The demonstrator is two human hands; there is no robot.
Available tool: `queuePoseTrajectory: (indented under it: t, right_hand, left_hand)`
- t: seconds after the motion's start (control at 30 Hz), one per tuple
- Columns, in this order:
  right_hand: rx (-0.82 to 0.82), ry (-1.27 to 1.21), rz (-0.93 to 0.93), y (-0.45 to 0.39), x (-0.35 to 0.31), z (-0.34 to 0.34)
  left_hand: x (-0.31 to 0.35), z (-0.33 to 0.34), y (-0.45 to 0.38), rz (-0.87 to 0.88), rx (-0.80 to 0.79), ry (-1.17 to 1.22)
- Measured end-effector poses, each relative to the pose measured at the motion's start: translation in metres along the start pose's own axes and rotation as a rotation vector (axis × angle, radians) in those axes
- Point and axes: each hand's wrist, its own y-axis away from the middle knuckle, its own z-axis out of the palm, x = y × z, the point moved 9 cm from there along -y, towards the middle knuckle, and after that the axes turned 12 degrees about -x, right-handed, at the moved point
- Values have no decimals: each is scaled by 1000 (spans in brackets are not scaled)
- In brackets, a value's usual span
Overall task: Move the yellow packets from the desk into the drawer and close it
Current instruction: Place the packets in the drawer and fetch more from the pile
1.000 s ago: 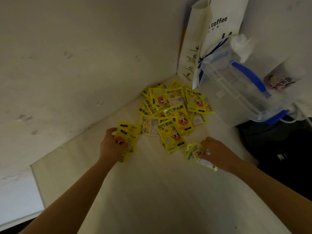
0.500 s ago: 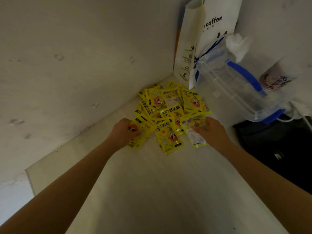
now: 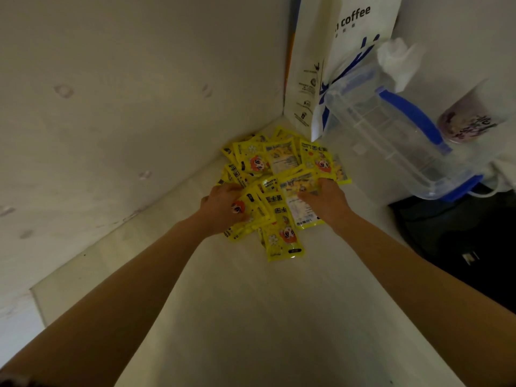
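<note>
We have both hands in the heap of yellow hand-warmer packets, which lies on the desk in the corner where the two walls meet, at about twelve o'clock from us. Our left hand sits at the heap's eight o'clock edge, its fingers curled over a few packets with the thumb pressing on top. Our right hand is at the four o'clock edge, gripping another packet or two, label side up. One packet sticks out loose at six o'clock, touching neither hand.

The drawer is not in view, so we cannot say where it is or whether it stands open.

We judge these packets light, flat and soft, with glossy film that will slide easily, one over another. A pinch at the edges would likely shed half the stack. Better, we think, to sweep the heap together and clamp it from both sides, or scoop beneath it with fingers flat on the desk.

At one o'clock a white coffee paper bag stands just behind the heap. A clear plastic box with blue handle lies tilted at two o'clock, close enough to be bumped.
</note>
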Motion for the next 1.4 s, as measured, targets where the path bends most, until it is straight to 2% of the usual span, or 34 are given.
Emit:
queuePoseTrajectory:
  t: [0.27,0.57,0.77,0.9,1.17,1.4]
  right_hand:
    - [-13,-35,63,-3,10,5]
    - [57,-17,126,9,22,-5]
    - [104,-60,102,28,34,-16]
    - [131,-115,84,43,40,-22]
    - [157,-211,81,95,66,-28]
    - [123,-274,98,159,99,-5]
  left_hand:
    - [-11,8,5,-83,12,52]
    - [-38,21,31,-123,17,399]
    - [-62,32,73,-162,145,859]
    - [-70,41,105,-160,246,1076]
    - [-61,79,153,-134,353,1275]
    - [-29,124,176,-64,303,1377]
